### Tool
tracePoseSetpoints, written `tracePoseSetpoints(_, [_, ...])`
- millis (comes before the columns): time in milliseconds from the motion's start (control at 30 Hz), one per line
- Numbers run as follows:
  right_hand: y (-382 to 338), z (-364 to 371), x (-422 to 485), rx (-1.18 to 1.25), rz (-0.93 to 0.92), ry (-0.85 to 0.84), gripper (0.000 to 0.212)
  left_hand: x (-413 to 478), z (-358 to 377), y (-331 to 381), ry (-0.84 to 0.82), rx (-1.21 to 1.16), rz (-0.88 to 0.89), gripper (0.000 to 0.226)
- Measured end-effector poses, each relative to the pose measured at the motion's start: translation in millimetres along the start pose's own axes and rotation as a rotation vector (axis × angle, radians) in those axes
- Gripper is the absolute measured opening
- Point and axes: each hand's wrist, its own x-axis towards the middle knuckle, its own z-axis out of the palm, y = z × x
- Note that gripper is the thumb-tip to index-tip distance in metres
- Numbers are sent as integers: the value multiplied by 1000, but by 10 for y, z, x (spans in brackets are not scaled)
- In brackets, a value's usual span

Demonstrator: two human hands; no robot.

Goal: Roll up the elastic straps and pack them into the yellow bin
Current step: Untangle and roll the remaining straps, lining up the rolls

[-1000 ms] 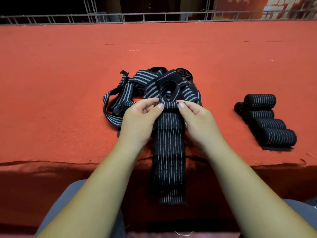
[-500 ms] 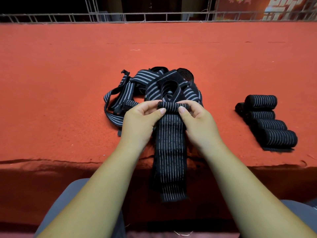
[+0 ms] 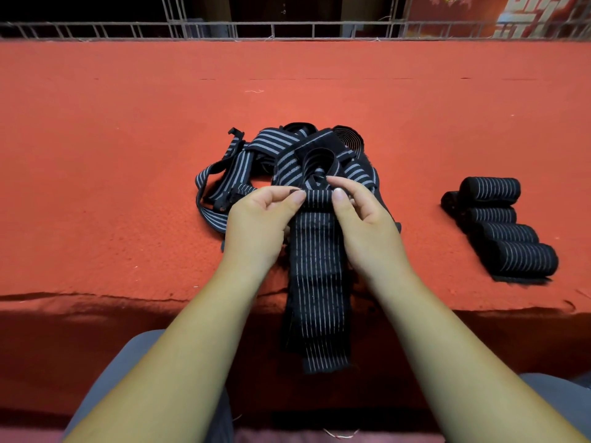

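The strap (image 3: 316,282), black with thin pale stripes along its length, lies at the middle of the red surface's (image 3: 128,187) near edge, and its tail hangs over that edge. Its far end is wound into a small tight roll. The left hand (image 3: 259,225) and right hand (image 3: 364,225) each clamp their grip on it, thumb against fingertips. Just behind sits a heap of loose straps (image 3: 256,148); finished rolls (image 3: 508,231) lie toward the right edge.
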Motion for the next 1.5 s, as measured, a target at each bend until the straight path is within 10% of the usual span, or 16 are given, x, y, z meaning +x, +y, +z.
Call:
tracePoseSetpoints(700, [-45, 75, 3, 158, 204, -9, 34, 28, 156, 109, -84, -437, -128, 25])
tracePoseSetpoints(1500, [-71, -21, -189, 513, 633, -762, 51, 546, -27, 310, 60, -591, -73, 26])
